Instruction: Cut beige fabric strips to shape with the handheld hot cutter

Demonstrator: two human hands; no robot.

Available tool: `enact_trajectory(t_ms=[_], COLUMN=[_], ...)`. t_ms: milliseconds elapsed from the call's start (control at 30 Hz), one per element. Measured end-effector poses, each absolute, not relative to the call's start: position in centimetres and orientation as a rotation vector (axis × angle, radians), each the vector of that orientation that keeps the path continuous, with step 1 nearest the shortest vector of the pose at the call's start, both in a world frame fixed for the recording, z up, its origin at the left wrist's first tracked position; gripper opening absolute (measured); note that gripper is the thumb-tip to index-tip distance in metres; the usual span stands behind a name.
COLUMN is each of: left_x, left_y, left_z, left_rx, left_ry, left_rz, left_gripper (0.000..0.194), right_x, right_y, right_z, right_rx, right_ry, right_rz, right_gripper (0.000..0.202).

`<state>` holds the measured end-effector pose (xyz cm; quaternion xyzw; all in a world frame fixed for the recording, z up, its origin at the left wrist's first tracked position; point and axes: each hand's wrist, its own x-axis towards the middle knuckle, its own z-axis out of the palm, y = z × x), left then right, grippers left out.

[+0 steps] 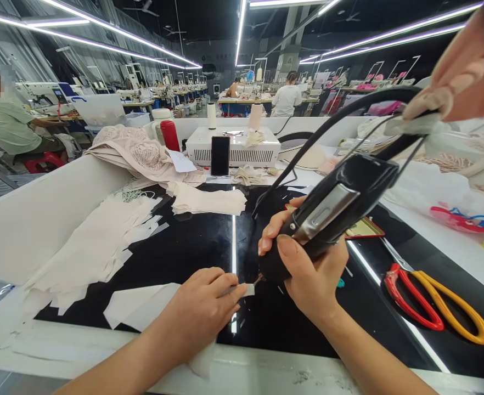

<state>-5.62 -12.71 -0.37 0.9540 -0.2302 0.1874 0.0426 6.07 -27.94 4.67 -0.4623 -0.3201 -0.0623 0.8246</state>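
My left hand (207, 307) is low over the glossy black work surface (209, 247), its fingers close together and pressing on a white fabric piece (141, 302). A narrow end of the fabric shows past the fingertips; its thumb is mostly hidden. In my right hand (314, 271) is a black corded hand tool (336, 197) with a long metal lever, tilted down to the left. Its thin tip comes close to the fabric end; I cannot tell whether they touch. Scissors (435, 302) with red and orange handles lie to the right.
Layered cream fabric pieces (102, 241) lie at left, and a smaller stack (209, 200) lies ahead. Behind stand a phone (220, 155) and a white vented box (234, 145). The black cord (308, 142) loops overhead. A person (9, 118) sits at far left.
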Motion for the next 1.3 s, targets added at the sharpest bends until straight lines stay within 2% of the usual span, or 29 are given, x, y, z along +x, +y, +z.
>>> enact_trajectory(t_ms=[267, 567, 1300], left_x=[-5.66, -5.67, -5.51], left_y=[-12.71, -12.71, -12.66], left_z=[-0.59, -0.48, -0.92], left_rx=[2.901, 2.882, 2.832], left_ry=[-0.690, -0.665, -0.615], left_rz=[0.525, 0.524, 0.499], left_gripper=[0.037, 0.029, 0.029], right_x=[6.03, 5.67, 5.32], right_y=[-28.07, -28.40, -28.65], right_z=[4.34, 4.56, 4.29], right_rx=[-1.023, -0.999, -1.028], right_ry=[-0.674, -0.649, -0.657], right_rz=[-0.136, -0.129, -0.132], right_gripper=[0.031, 0.041, 0.040])
